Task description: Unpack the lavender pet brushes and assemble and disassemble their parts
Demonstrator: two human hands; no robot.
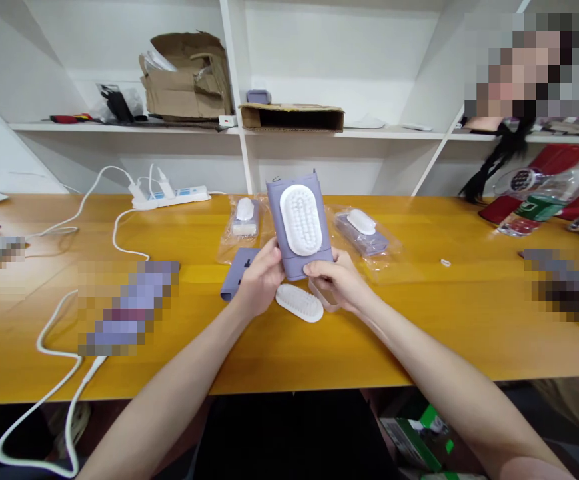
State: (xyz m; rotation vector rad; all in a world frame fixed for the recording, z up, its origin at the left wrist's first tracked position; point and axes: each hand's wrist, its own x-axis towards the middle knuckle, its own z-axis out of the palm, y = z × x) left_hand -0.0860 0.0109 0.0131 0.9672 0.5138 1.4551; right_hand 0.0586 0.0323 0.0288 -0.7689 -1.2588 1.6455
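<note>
Between both hands a purple rectangular case (295,265) is held up, tilted toward me, with a white oval bristled pad (301,220) on its face. My left hand (262,280) grips its lower left edge. My right hand (336,277) holds the lower right corner, thumb on the front. Just below lies a second white oval bristled piece (299,303) on the table. A clear plastic piece (325,297) is partly hidden by my right hand. Behind my left hand rests a purple panel (236,272) with dark slots.
Bagged purple cases with white ovals (245,217) (362,230) lie farther back on the wooden table (419,333). A power strip (184,195) with white cables stands back left. A blurred phone-like device (134,307) is at left. Bottles (539,207) and a person (524,73) are at right.
</note>
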